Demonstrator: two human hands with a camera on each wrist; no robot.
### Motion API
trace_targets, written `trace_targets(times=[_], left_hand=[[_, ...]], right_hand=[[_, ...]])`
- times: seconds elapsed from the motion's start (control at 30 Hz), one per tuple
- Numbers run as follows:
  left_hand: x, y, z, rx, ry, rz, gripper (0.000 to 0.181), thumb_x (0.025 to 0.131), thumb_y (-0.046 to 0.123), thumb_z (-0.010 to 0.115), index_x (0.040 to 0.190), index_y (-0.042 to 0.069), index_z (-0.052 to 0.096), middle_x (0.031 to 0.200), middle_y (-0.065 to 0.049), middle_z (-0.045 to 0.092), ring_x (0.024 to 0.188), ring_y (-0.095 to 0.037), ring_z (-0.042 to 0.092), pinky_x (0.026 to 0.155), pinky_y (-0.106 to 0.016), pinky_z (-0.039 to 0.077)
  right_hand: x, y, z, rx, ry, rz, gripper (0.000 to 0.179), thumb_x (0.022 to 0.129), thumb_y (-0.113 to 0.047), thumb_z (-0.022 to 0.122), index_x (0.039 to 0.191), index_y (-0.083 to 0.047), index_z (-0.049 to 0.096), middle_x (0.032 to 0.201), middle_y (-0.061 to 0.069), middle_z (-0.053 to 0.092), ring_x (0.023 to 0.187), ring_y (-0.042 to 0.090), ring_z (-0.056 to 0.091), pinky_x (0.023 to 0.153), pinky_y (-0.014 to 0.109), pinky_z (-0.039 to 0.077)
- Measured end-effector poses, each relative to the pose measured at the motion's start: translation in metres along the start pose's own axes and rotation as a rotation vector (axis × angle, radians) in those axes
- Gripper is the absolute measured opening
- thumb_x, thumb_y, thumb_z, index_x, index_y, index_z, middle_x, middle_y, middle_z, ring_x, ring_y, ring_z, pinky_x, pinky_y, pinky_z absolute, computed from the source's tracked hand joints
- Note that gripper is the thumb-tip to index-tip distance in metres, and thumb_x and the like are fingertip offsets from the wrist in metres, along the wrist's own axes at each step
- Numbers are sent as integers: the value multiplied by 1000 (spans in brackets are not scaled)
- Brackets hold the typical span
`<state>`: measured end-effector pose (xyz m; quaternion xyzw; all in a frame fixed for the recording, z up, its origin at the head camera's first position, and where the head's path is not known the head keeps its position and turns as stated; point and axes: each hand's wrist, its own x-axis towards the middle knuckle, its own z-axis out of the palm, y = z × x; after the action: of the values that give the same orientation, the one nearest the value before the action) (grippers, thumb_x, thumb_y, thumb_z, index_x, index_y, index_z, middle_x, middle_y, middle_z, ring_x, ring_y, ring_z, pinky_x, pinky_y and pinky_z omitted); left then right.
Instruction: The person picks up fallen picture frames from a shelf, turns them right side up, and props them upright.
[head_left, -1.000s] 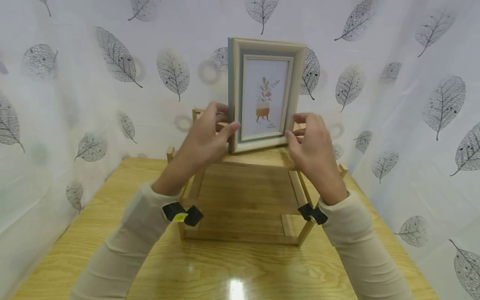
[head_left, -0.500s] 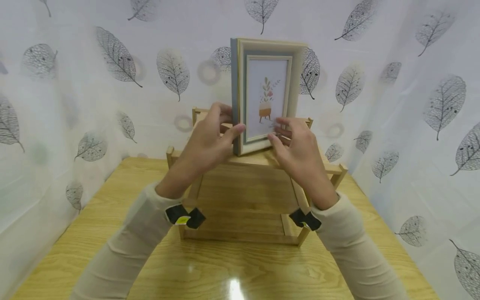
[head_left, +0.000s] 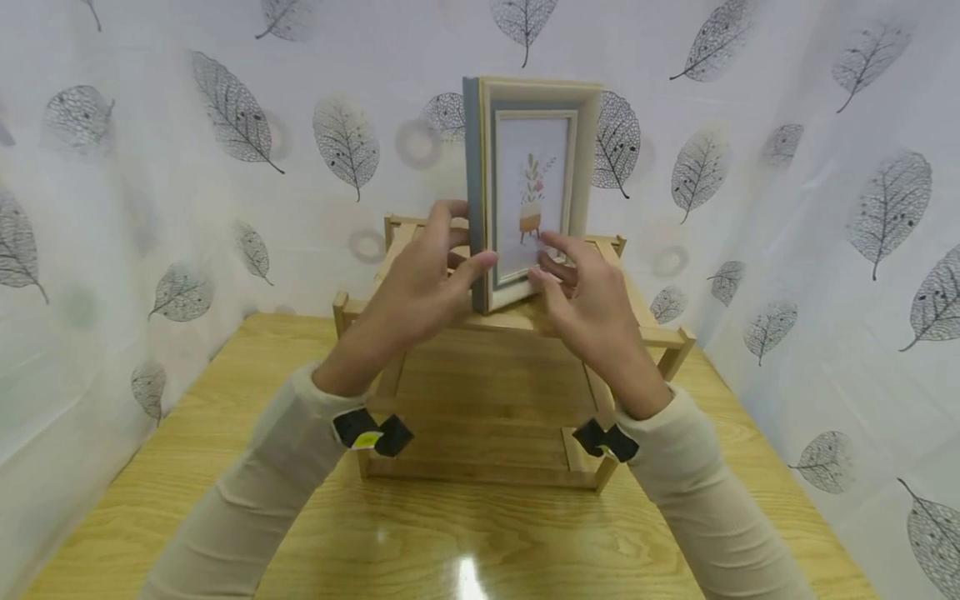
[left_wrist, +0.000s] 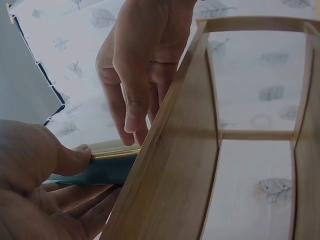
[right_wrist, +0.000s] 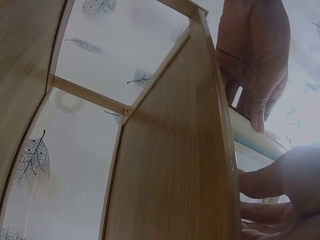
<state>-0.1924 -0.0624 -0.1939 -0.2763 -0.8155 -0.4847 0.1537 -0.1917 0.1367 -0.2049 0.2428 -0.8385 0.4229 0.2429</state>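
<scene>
Here, I see the left hand (head_left: 429, 271) gripping the picture frame (head_left: 534, 187) at eight o'clock; the right hand (head_left: 591, 296), loosely bent, lies at five, contact unclear.

The picture frame (head_left: 534, 187) has turned further, exposing more of its blue-grey side. The right hand (head_left: 592, 296) has shifted from the frame's right edge to its lower front; the left hand (head_left: 423, 279) has moved slightly rightward.

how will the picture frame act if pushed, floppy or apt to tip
The picture frame probably stays stiff, given its thick, straight borders. It might tip if pushed near the top, being upright and taller than deep. With the left hand pinching one side low down, lifting by that side alone could let it swing.
</scene>
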Motion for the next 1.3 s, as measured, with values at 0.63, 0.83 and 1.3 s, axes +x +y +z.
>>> trace_targets(times=[0.63, 0.83, 1.3], left_hand=[[2, 0, 6, -91, -66, 86, 64, 102, 9, 59, 155, 5, 22, 140, -25, 55, 109, -31, 68, 85, -33, 59], [2, -1, 6, -79, -79, 98, 70, 102, 9, 60, 158, 8, 18, 145, -22, 52, 114, -30, 65, 87, -33, 59], [1, -5, 10, -139, -130, 170, 88, 101, -3, 55, 164, 25, 1, 157, -20, 40, 118, -31, 64, 85, -30, 59]], right_hand=[[-1, 0, 6, 47, -8, -76, 42, 98, -1, 63, 137, 11, 53, 144, 24, 53, 125, 35, 60, 96, 32, 53], [0, 0, 6, 33, -1, -96, 41, 100, -3, 61, 137, 12, 53, 143, 25, 54, 125, 35, 60, 99, 35, 53], [3, 0, 7, 48, -16, -89, 41, 102, -8, 59, 138, 10, 53, 139, 24, 57, 124, 34, 61, 99, 41, 53]])
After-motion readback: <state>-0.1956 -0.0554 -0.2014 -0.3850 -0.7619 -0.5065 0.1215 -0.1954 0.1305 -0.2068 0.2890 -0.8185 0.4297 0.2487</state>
